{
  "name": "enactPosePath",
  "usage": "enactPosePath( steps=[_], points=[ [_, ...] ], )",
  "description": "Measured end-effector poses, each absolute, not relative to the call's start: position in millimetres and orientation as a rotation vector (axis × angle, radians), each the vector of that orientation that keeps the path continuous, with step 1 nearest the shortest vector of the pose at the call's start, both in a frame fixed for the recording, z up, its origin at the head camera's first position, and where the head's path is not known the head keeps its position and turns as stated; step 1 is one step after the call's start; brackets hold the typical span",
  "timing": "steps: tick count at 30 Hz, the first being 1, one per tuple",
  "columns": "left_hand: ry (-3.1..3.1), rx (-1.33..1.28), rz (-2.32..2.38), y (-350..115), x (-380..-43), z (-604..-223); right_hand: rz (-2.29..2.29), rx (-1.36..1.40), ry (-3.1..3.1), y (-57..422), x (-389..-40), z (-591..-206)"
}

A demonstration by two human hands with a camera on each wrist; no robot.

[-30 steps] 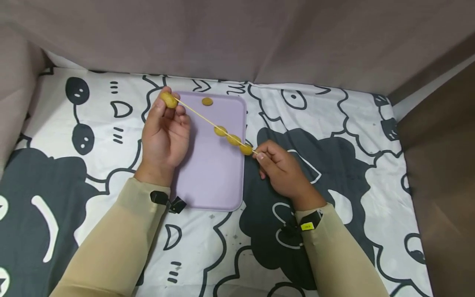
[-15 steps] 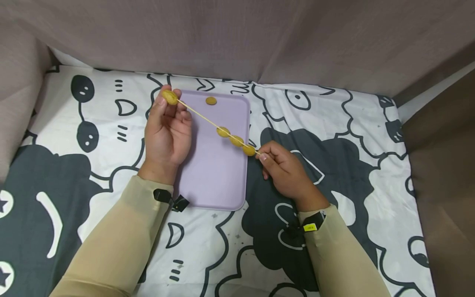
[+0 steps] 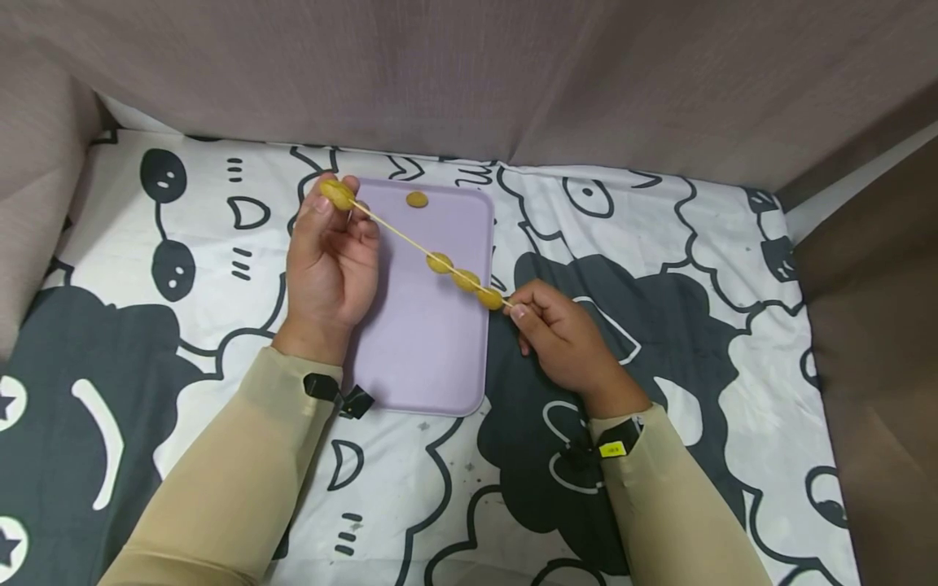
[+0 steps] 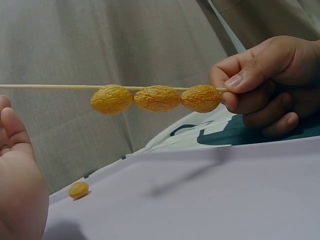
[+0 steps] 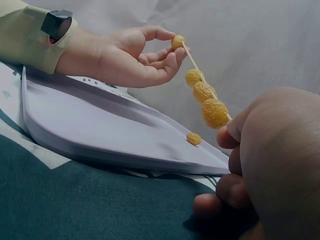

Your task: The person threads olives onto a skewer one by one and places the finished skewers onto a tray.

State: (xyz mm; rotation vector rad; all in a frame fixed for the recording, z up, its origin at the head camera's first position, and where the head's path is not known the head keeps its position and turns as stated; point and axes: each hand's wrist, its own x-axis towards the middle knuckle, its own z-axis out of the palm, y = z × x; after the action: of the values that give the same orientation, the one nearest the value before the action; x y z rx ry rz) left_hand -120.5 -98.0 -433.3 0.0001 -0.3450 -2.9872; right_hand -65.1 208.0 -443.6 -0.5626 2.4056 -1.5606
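Observation:
A thin wooden skewer (image 3: pixel 396 232) slants across above the lilac tray (image 3: pixel 418 358). Three wrinkled yellow dried fruits (image 4: pixel 157 98) are threaded close together near its right end. My right hand (image 3: pixel 560 338) pinches that end between thumb and forefinger, just beyond the last fruit. At the other end, my left hand (image 3: pixel 330 268) pinches another dried fruit (image 3: pixel 336 194) between thumb and fingertips, palm facing up. The skewer's tip meets this fruit; how deep it goes in is hidden. One more dried fruit (image 5: pixel 193 138) lies on the tray near its far edge.
A cloth (image 3: pixel 762 366) with a black-and-white cartoon print lies under the tray. Grey-brown fabric (image 3: pixel 469 81) rises behind it and at both sides. Each wrist wears a small black camera on a strap.
The head view has shifted slightly. Both hands keep their holds, and the fruit in my left fingertips has tilted a little on the skewer's tip.

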Motion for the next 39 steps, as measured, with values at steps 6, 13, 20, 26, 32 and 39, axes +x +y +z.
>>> enactPosePath(
  steps=[6, 13, 20, 26, 32, 39],
  points=[
    [-0.311, -0.022, -2.999, -98.8, -120.2, -433.6, -1.566, -0.550, 2.405, 208.1, -64.7, -444.1],
    [-0.333, -0.023, -2.981, -98.4, -120.0, -434.1, -1.576, -0.554, 2.405, 207.9, -64.5, -445.0],
    [-0.368, -0.013, -2.968, -98.3, -119.5, -433.4, -1.586, -0.553, 2.407, 207.7, -64.3, -445.6],
    [-0.418, 0.009, -2.945, -98.0, -119.6, -433.5, -1.593, -0.555, 2.400, 207.4, -64.3, -444.8],
    [-0.533, 0.010, -2.907, -96.4, -119.2, -432.9, -1.595, -0.554, 2.400, 207.6, -64.3, -444.9],
    [-0.668, 0.000, -2.864, -94.1, -118.1, -432.9, -1.598, -0.537, 2.401, 207.9, -64.5, -445.6]
  ],
)
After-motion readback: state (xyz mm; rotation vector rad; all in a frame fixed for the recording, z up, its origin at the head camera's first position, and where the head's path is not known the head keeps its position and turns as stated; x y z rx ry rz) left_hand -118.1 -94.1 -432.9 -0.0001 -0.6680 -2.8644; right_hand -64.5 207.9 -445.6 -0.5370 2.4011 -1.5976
